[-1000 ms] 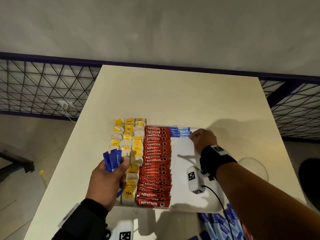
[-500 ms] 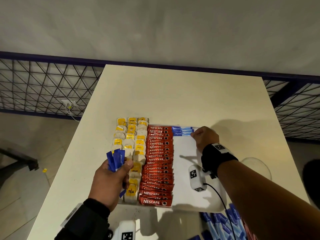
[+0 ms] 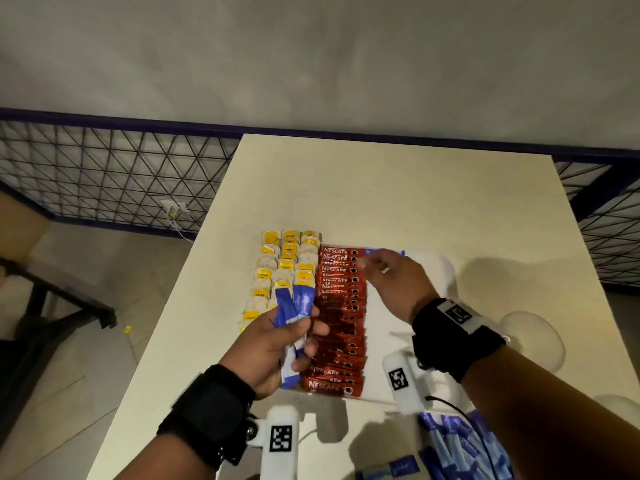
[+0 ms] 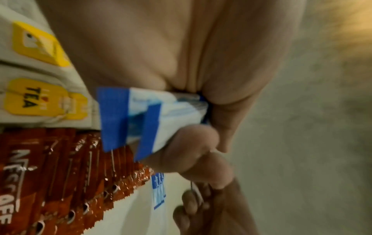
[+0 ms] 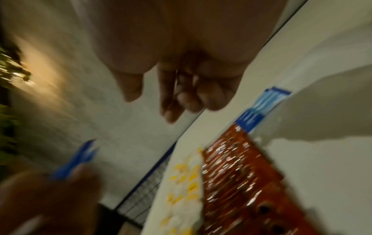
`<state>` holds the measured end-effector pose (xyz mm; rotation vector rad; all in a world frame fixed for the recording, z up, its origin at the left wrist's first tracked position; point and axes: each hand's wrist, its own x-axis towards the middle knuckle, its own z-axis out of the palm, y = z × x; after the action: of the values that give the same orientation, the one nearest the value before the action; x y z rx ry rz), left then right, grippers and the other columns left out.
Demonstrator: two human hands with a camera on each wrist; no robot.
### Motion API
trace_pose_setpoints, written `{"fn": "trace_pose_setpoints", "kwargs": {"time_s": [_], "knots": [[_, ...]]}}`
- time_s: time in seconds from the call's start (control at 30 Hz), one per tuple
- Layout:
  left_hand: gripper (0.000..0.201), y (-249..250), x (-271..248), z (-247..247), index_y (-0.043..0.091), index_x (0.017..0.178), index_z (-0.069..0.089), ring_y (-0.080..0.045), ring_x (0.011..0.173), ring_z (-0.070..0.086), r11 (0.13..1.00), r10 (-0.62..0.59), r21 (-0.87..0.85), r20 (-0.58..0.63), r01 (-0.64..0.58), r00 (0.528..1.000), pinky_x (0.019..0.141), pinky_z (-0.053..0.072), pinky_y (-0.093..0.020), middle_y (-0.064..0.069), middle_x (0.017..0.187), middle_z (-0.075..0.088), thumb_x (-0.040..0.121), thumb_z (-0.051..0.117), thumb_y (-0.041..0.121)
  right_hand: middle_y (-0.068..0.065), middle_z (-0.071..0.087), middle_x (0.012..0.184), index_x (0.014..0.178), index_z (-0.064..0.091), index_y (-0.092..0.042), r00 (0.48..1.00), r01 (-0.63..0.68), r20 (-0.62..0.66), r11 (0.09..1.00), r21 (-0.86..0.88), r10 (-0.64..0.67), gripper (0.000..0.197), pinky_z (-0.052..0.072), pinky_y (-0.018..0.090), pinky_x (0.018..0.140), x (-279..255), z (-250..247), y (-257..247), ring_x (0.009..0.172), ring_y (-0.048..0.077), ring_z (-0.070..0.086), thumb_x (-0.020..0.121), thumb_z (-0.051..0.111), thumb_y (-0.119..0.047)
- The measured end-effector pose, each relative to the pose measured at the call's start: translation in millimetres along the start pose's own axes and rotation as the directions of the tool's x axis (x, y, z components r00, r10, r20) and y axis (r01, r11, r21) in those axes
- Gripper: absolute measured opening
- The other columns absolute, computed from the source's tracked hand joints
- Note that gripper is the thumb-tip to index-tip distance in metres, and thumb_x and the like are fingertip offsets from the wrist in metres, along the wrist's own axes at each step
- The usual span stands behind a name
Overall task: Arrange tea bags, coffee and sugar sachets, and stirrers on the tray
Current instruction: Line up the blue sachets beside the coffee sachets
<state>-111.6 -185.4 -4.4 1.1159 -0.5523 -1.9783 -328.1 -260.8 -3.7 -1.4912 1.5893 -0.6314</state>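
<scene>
On the white tray lie rows of yellow-tagged tea bags at the left and a column of red coffee sachets in the middle. A few blue sugar sachets lie at the tray's far end, partly hidden by my right hand. That hand hovers above them with loosely curled fingers and holds nothing. My left hand grips a bundle of blue sugar sachets above the near tea bags and coffee sachets. No stirrers are in view.
The tray sits on a cream table. A loose pile of blue sachets lies at the near right edge. A clear round dish stands right of the tray. A mesh railing runs behind, with floor to the left.
My right hand has lifted off the blue sachets at the tray's far end and moved left. My left hand has carried its bundle right, over the coffee sachets.
</scene>
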Motion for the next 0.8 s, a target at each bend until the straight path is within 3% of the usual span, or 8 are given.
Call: {"fn": "trace_pose_setpoints", "kwargs": {"time_s": [0.07,0.1,0.17,0.37,0.53,0.67,0.73,0.8], "knots": [[0.034,1,0,13,0.003,0.106,0.056,-0.018,0.054,0.054,0.994,-0.011,0.105,0.0,0.011,1.0,0.039,0.035,-0.022,-0.016,0.084,0.066,0.077,0.069,0.015,-0.015,0.064,0.08,0.088,0.062,-0.034,0.97,0.05,0.229,0.991,0.124,-0.077,0.007,0.042,0.016,0.067,-17,11,-19,0.072,-0.001,0.057,0.091,0.061,-0.04],[0.031,2,-1,20,0.004,0.106,0.056,-0.018,0.054,0.054,0.987,-0.004,0.16,0.009,0.002,1.0,0.038,0.034,-0.022,-0.016,0.084,0.067,0.079,0.066,0.014,-0.012,0.067,0.079,0.087,0.063,-0.033,0.957,0.072,0.266,0.984,0.163,-0.114,0.006,0.046,0.019,0.069,-23,13,-22,0.071,-0.001,0.06,0.09,0.063,-0.038],[0.03,2,-2,30,0.007,0.111,0.057,-0.019,0.055,0.057,0.972,0.016,0.235,0.023,-0.021,1.0,0.037,0.032,-0.022,-0.016,0.086,0.068,0.084,0.069,0.015,-0.008,0.067,0.073,0.083,0.064,-0.027,0.96,0.099,0.238,0.972,0.212,-0.15,0.007,0.047,0.023,0.067,-30,14,-20,0.065,0.002,0.059,0.089,0.067,-0.029],[0.02,-1,-9,45,0.01,0.115,0.057,-0.019,0.059,0.064,0.944,0.059,0.328,-0.052,-0.039,0.997,0.036,0.031,-0.02,-0.01,0.083,0.07,0.095,0.055,0.012,-0.007,0.06,0.061,0.081,0.064,-0.016,0.994,0.024,0.089,0.905,0.426,-0.069,0.008,0.036,0.019,0.047,-42,-6,-14,0.043,0.004,0.042,0.089,0.066,-0.015],[0.018,-13,-6,65,0.012,0.115,0.056,-0.022,0.065,0.066,0.954,0.106,0.29,-0.101,-0.073,0.989,0.037,0.032,-0.021,-0.009,0.087,0.071,0.099,0.05,0.016,-0.002,0.059,0.067,0.084,0.062,-0.01,0.986,0.005,0.152,0.912,0.41,-0.074,0.006,0.039,0.015,0.047,-52,-5,-16,0.048,0.005,0.05,0.089,0.065,-0.01],[0.016,-15,-2,55,0.015,0.11,0.06,-0.023,0.057,0.051,0.882,0.135,0.466,-0.113,-0.068,0.984,0.044,0.035,-0.026,-0.026,0.093,0.068,0.098,0.054,0.023,-0.006,0.06,0.069,0.083,0.058,-0.015,0.976,0.052,0.188,0.962,0.269,-0.105,0.01,0.041,0.014,0.055,-54,-13,-11,0.055,0.002,0.055,0.093,0.058,-0.011],[0.012,-13,0,53,0.017,0.103,0.062,-0.021,0.052,0.046,0.839,0.171,0.537,-0.101,-0.091,0.98,0.046,0.037,-0.028,-0.026,0.076,0.064,0.098,0.054,0.025,-0.008,0.062,0.068,0.082,0.059,-0.016,0.959,0.089,0.248,0.976,0.2,-0.138,0.011,0.041,0.011,0.058,-55,-14,-13,0.059,0.0,0.056,0.093,0.06,-0.013],[0.012,-11,0,57,0.019,0.098,0.062,-0.021,0.049,0.043,0.815,0.184,0.57,-0.083,-0.104,0.979,0.046,0.037,-0.028,-0.013,0.058,0.057,0.097,0.056,0.03,-0.005,0.065,0.068,0.083,0.061,-0.018,0.952,0.095,0.264,0.97,0.222,-0.153,0.009,0.042,0.014,0.062,-56,-12,-13,0.063,0.005,0.058,0.089,0.065,-0.012]]}}
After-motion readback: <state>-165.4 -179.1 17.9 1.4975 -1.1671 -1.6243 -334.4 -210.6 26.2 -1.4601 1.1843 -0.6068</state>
